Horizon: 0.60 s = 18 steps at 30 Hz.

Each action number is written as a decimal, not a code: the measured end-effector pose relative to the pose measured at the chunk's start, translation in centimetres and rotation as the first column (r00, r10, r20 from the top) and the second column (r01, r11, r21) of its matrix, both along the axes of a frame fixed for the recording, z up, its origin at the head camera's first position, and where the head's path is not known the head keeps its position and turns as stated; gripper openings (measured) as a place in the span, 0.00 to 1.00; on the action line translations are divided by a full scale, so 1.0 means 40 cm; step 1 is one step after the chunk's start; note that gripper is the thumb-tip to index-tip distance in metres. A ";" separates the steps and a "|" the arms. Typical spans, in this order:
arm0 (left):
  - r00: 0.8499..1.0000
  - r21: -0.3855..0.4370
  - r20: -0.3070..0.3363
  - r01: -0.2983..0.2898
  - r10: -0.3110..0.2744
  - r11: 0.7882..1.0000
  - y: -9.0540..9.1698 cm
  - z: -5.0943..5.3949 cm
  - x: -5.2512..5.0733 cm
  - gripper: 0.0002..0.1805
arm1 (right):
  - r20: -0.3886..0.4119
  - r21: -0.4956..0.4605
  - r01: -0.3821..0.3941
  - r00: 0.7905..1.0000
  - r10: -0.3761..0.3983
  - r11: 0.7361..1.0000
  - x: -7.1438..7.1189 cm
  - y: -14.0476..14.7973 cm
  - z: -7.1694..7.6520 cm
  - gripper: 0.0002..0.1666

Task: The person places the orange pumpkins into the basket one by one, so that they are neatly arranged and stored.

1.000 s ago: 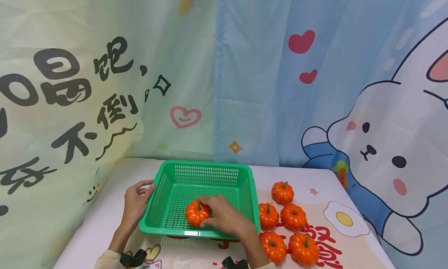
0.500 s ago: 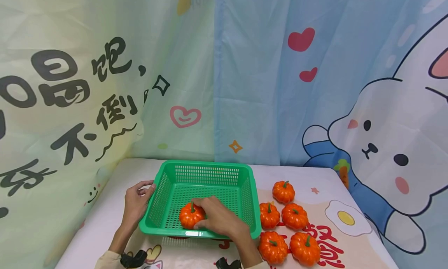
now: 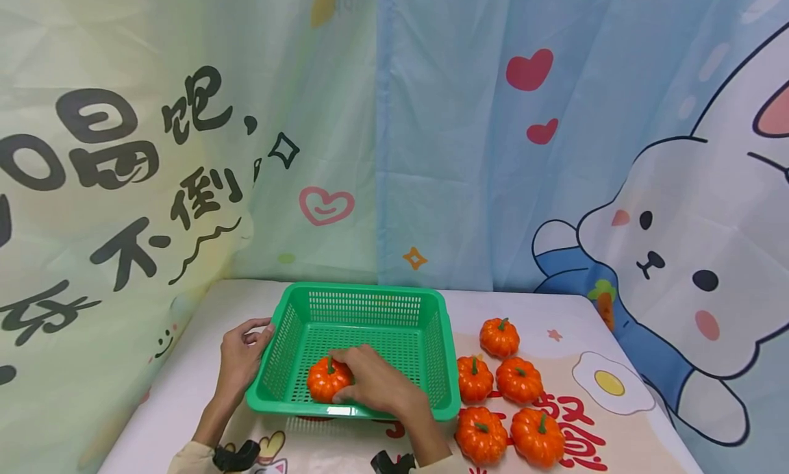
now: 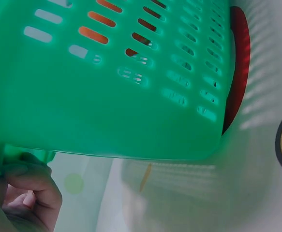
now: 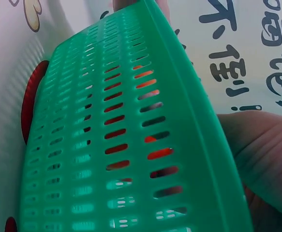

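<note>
A green slotted basket (image 3: pixel 360 411) stands on the table, its near wall filling much of both wrist views. My left hand (image 3: pixel 242 357) holds the basket's left rim, its curled fingers (image 4: pixel 34 186) at the rim in the left wrist view. Inside the basket, at the front left of its floor, my right hand (image 3: pixel 377 381) grips an orange pumpkin (image 3: pixel 325 381) with a green stem. In the right wrist view the basket wall (image 5: pixel 131 121) hides the pumpkin except for orange patches through the slots, and part of the right hand (image 5: pixel 264 159) shows beyond the rim.
Several orange pumpkins (image 3: pixel 519 381) lie on the table right of the basket, the nearest close to its right wall. A printed cloth covers the table (image 3: pixel 203 323). Behind stands a curtain (image 3: pixel 431 152) with a cartoon rabbit and writing.
My right hand and the pumpkin it grips have moved left along the front of the basket. The left hand and the basket have stayed where they were.
</note>
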State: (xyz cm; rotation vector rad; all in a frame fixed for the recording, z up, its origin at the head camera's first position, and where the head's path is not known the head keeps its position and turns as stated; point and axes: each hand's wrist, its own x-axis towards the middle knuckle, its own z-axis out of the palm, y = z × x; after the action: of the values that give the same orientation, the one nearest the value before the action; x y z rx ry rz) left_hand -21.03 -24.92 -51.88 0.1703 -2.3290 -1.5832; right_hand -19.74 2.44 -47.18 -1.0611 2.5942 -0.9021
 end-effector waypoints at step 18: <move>1.000 0.017 0.007 0.006 -0.006 1.000 -0.006 -0.002 0.000 0.17 | -0.037 0.007 -0.035 0.999 0.035 0.999 -0.009 -0.051 -0.014 0.25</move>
State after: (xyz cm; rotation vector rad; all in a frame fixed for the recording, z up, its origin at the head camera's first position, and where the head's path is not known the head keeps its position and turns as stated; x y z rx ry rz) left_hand -21.05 -25.17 -51.95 0.1732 -2.3237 -1.6080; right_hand -20.08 0.41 -47.75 -1.1277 2.5978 -0.8743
